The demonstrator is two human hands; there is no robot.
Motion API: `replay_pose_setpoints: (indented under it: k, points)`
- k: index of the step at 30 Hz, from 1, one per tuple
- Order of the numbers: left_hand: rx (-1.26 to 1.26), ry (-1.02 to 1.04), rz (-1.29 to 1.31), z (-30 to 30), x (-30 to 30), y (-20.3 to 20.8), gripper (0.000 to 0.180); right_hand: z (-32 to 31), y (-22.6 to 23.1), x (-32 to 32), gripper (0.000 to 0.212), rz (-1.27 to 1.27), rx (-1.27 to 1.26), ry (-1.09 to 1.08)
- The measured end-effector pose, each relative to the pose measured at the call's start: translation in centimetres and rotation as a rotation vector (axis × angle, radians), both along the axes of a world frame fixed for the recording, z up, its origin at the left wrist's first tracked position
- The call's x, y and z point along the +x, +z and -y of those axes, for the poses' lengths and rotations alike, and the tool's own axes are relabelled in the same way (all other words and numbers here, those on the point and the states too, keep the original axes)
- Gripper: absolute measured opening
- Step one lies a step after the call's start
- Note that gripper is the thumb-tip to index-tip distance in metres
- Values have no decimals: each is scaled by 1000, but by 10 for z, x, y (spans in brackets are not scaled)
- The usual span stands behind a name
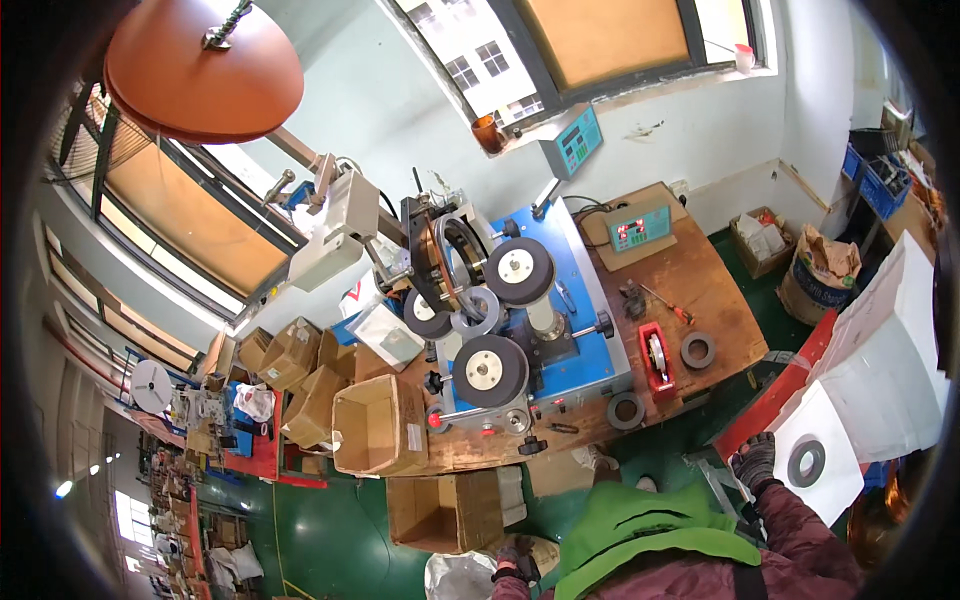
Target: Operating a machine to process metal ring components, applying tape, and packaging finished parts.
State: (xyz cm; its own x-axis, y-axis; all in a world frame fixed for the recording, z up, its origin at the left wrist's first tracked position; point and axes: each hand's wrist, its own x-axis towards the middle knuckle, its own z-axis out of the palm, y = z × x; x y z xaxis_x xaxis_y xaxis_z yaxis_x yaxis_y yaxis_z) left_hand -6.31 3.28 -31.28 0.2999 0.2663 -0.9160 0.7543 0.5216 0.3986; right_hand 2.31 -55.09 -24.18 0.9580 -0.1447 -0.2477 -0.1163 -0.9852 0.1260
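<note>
My right hand (pixel 755 462) at the edge of a white surface (pixel 828 502), curled, whether clamped on it I cannot tell, a grey ring (pixel 794 468) lying there just right of that hand, my left hand (pixel 515 560) beside a silvery bag (pixel 455 577), grip unclear, the bench (pixel 720 300) ahead

A brown paper sack (pixel 818 280) stands beside an open cardboard box (pixel 764 264)

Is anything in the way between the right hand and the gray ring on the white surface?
Nothing visible: only a bare strip of the white surface lies between the right hand and the gray ring.
</note>
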Motion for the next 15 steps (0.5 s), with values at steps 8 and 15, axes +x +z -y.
replay_pose_setpoints:
  k: [8, 15]
  points:
    - [296, -692, 212, 7, 28, -17, 37, -2, 8, 1, 35, 13, 17, 36]
    - [556, -1185, 5, -16, -18, -65, 41, -6, 3, 6, 34, 11, 13, 40]
